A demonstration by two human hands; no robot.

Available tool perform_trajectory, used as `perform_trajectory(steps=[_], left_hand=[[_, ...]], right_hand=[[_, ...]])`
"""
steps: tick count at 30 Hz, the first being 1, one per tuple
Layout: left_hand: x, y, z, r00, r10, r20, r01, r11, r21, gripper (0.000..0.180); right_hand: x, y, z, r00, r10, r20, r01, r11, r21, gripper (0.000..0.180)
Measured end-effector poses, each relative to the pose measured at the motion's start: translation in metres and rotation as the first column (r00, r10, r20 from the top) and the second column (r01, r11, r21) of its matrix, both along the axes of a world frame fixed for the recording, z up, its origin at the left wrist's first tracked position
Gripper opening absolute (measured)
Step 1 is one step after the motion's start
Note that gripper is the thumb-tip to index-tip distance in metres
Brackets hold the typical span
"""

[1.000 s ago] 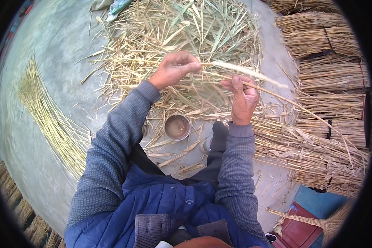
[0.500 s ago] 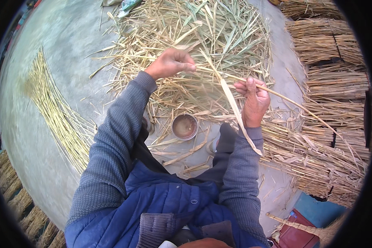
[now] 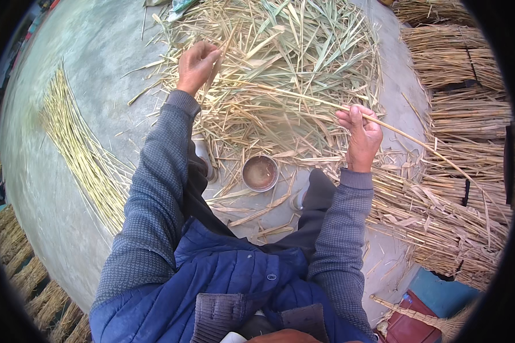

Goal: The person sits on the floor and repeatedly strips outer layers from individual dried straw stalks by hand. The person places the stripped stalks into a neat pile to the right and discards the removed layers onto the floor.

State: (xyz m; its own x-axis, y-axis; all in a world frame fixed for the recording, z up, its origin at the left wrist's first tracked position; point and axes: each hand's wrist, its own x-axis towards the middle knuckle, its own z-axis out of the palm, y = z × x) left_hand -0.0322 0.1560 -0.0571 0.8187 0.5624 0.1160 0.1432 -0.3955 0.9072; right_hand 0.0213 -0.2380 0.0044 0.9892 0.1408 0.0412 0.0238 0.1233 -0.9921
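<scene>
My right hand (image 3: 363, 140) is closed around a long, thin reed stalk (image 3: 409, 133), thumb on top. The stalk slants from above the leaf pile down to the right, its far end over the reed bundles. Farther up and to the left, my left hand (image 3: 198, 67) is closed in a pinch. A dry leaf strip (image 3: 216, 70), slightly blurred, is between its fingers, apart from the stalk. Beneath both hands spreads a heap of dry and greenish reed leaves (image 3: 303, 57).
A small round bowl (image 3: 260, 173) stands between my feet. Thin peeled stalks (image 3: 86, 148) lie on the concrete floor (image 3: 28, 171) at left. Tied reed bundles (image 3: 469, 114) and loose stalks (image 3: 423, 214) line the right side. A dark red box (image 3: 409, 326) is at lower right.
My left hand has moved up and left, off the stalk, with a leaf strip in it. The pale leaf that hung across the stalk is gone from there. My right hand shifted slightly right.
</scene>
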Motion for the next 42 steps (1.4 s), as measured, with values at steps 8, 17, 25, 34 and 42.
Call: perform_trajectory(steps=[8,17,25,34,42], left_hand=[[0.004,-0.046,0.005,0.884,-0.46,-0.087,0.436,0.742,0.509,0.028],[0.018,-0.075,-0.006,0.745,-0.653,-0.134,0.63,0.755,-0.181,0.028],[0.01,-0.05,0.016,0.942,-0.281,0.182,0.335,0.776,-0.534,0.015],[0.003,-0.057,0.002,0.857,-0.514,0.041,0.493,0.841,0.224,0.038],[0.004,-0.08,0.014,0.817,-0.576,0.001,0.571,0.81,0.136,0.027]], right_hand=[[0.003,0.003,0.001,0.998,0.063,0.002,-0.063,0.997,0.041,0.024],[-0.003,0.001,0.005,0.993,0.101,0.059,-0.105,0.992,0.068,0.023],[0.003,-0.01,0.004,0.999,0.011,0.039,-0.013,0.998,0.061,0.019],[0.001,0.004,0.008,0.996,-0.056,0.065,0.054,0.998,0.038,0.022],[0.006,0.008,0.003,0.991,-0.116,0.068,0.114,0.993,0.032,0.027]])
